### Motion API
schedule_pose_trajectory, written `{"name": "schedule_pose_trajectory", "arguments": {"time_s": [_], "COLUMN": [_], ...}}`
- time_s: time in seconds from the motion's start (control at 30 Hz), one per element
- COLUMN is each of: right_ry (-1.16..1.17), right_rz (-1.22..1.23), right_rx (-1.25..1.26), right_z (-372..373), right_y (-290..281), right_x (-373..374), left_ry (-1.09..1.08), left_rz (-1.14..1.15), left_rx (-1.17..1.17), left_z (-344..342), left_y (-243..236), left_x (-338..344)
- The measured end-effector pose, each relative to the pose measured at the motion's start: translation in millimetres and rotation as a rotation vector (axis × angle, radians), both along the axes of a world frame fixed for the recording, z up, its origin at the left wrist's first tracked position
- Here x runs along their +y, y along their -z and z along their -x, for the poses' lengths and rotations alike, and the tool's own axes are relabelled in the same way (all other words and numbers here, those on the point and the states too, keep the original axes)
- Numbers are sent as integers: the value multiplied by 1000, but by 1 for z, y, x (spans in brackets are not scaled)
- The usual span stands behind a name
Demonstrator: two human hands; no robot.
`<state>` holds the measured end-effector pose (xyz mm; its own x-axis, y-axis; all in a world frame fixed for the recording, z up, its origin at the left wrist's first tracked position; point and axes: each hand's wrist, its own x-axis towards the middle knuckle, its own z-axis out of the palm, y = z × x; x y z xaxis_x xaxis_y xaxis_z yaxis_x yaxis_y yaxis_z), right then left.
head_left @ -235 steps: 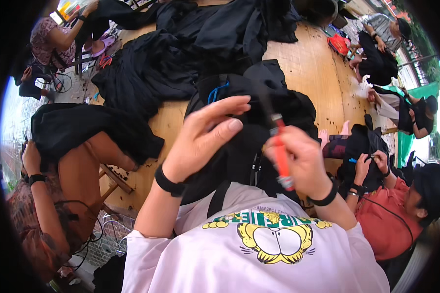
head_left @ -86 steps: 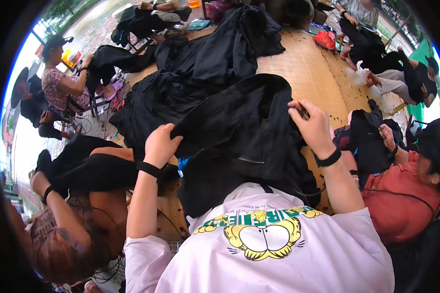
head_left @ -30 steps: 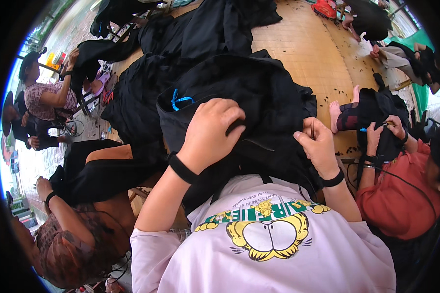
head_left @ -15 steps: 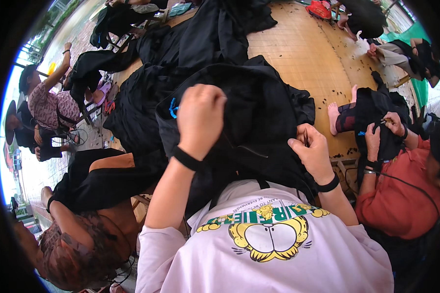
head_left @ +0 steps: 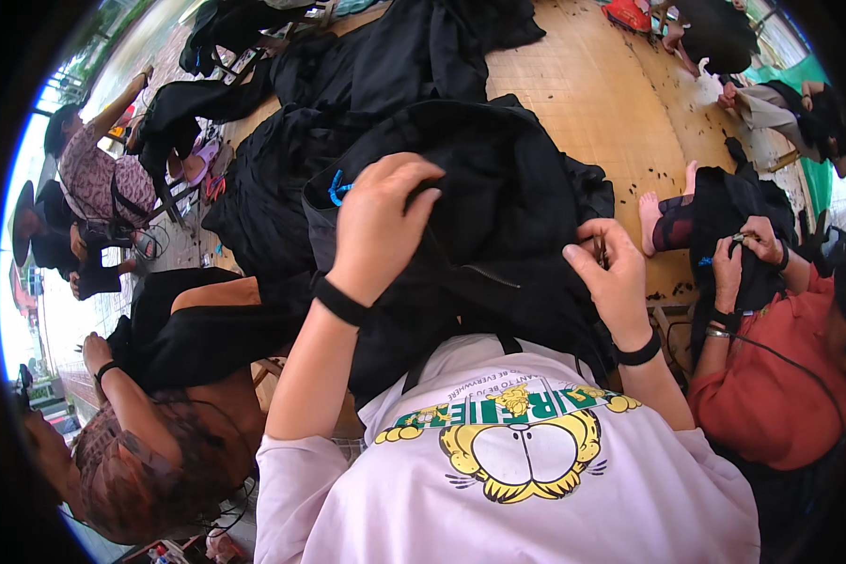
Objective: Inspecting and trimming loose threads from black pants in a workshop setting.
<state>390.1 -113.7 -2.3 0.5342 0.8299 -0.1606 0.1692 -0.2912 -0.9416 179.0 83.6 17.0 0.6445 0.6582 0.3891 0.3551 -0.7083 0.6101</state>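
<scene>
A large black garment (head_left: 498,207) lies spread over my lap and the board in front of me, with a zipper (head_left: 487,274) across its near part. Over its left side is my left hand (head_left: 378,221), fingers curved and thumb apart, with nothing visible between them. A bright blue tie (head_left: 336,188) sticks out of the cloth just left of that hand. At the garment's right edge my right hand (head_left: 613,282) pinches a small dark brown tool (head_left: 601,248), mostly hidden by the fingers; its exact kind does not show.
More black cloth (head_left: 395,61) is heaped ahead on the wooden board (head_left: 583,85), which has small dark bits scattered on it. A person in red (head_left: 771,376) works on black cloth close at my right. Another person (head_left: 160,442) sits close at my left, and several sit farther off.
My left hand has opened, its thumb and fingers moving apart above the cloth. My right hand has shifted slightly right, with the small brown tool still in it.
</scene>
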Motion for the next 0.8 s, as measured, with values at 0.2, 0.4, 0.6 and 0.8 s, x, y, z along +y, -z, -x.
{"name": "schedule_pose_trajectory", "arguments": {"time_s": [0.2, 0.4, 0.6, 0.8], "right_ry": [43, -311, -379, -488], "right_rz": [-277, -284, 0, -60], "right_rx": [-110, -296, -348, -487], "right_z": [9, 31, -13, -17], "right_y": [-57, -76, -28, -13], "right_x": [13, 53, 88, 90], "left_ry": [190, 140, 3, -9], "left_rz": [87, 313, 149, 3], "left_rx": [82, -95, -25, 71], "left_z": [-28, -34, -14, -10], "left_y": [12, 22, 13, 24], "left_x": [15, 25, -11, -61]}}
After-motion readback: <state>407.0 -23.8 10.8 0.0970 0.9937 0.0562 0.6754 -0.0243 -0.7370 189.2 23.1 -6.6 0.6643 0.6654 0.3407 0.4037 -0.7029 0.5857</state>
